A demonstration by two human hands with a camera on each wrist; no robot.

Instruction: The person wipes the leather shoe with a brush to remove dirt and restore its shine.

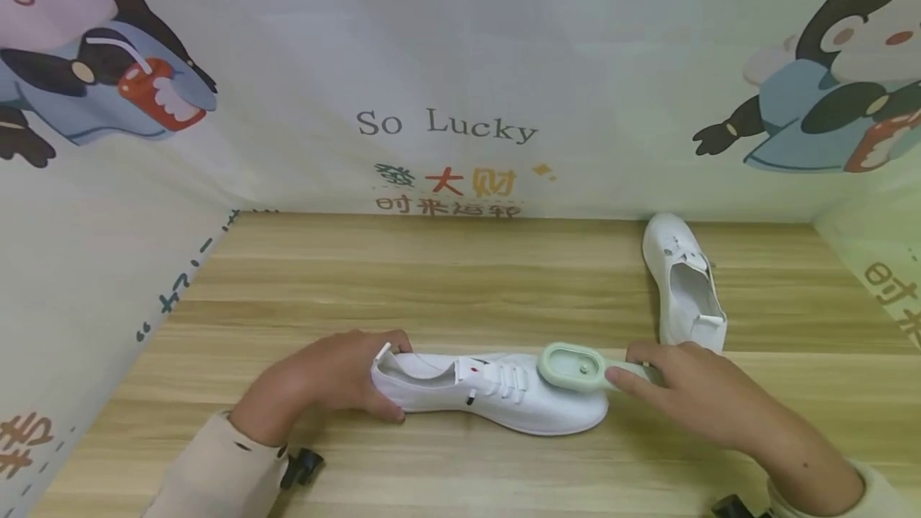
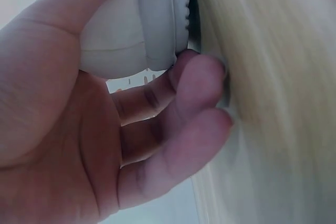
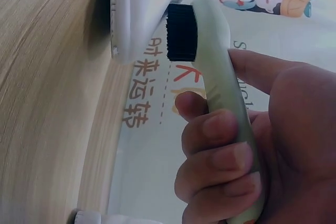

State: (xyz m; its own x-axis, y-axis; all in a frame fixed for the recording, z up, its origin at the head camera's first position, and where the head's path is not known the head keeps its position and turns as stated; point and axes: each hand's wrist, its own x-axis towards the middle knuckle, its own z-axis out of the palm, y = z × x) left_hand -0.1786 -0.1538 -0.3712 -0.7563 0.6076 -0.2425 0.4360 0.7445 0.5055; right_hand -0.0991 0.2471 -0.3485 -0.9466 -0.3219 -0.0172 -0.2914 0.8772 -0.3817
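Note:
A white lace-up shoe [image 1: 496, 394] lies on the wooden surface with its toe to the right. At its heel, the left hand [image 1: 345, 374] grips it; the left wrist view shows the heel [image 2: 131, 30] against the palm of the left hand [image 2: 105, 124], fingers curled by the sole. The right hand [image 1: 701, 394] holds a pale green brush [image 1: 573, 367] by its handle over the toe. In the right wrist view, the fingers of the right hand [image 3: 236, 145] wrap the brush handle [image 3: 223, 85], and dark bristles [image 3: 181, 32] face the shoe [image 3: 139, 14].
A second white shoe [image 1: 672, 262] stands behind the right hand, toe toward the back, near the printed cloth wall [image 1: 446, 46]. Printed cloth also rises at both sides of the wooden surface [image 1: 403, 278].

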